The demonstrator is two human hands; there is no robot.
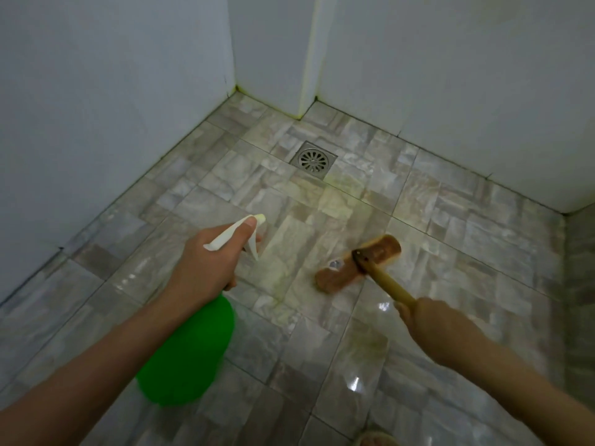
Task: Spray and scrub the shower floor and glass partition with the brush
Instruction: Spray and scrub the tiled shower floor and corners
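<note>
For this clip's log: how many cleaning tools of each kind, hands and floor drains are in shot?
Spray bottles: 1, the green spray bottle, gripped by the left hand
Brushes: 1, the brush, held by its handle in the right hand
Hands: 2
Floor drains: 1, the floor drain near the far corner
Total: 5

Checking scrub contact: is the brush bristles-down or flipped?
Bristles-down: the brush shows its wooden back upward, head resting on the floor, right hand gripping the handle.
</note>
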